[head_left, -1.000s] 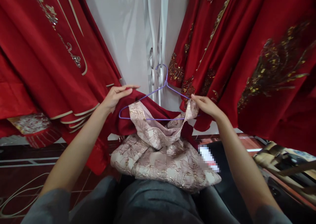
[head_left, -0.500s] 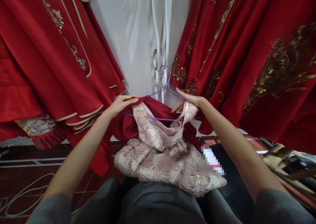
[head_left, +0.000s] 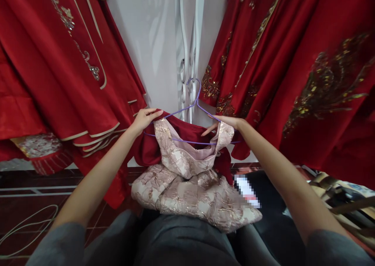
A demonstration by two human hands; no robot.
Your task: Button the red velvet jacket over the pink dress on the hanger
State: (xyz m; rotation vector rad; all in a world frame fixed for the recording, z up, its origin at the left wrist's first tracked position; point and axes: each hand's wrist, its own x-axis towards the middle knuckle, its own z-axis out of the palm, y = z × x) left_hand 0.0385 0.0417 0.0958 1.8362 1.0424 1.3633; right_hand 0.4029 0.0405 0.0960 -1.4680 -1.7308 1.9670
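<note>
The fingers [head_left: 150,111] of the left hand [head_left: 143,121] are closed on the dark red cloth [head_left: 184,127] at the left shoulder of the slim purple wire hanger [head_left: 197,100], with the thumb laid on top. The fingers of the right hand [head_left: 232,122] are spread apart: one digit lies along the hanger's right arm, while another reaches past the right strap [head_left: 225,134] toward the dark red cloth.

From the left, a loose pale cable [head_left: 39,221] lies on the reddish-brown tiled floor [head_left: 101,216], below hanging bright red garments with cream piping and beaded trim [head_left: 96,106]. In the middle, the hanger stands before a glossy white panel with curved white metalwork [head_left: 155,43], its hook uppermost. A crinkled pink-and-cream garment with gold threads [head_left: 190,197] hangs by two broad straps on the hanger, its lower part bunched over the person's lap. The dark red cloth shows behind its neckline. By the garment's right side is a white tag, blurred out [head_left: 246,190]. Farther right hang red garments with gold embroidery [head_left: 295,43].
</note>
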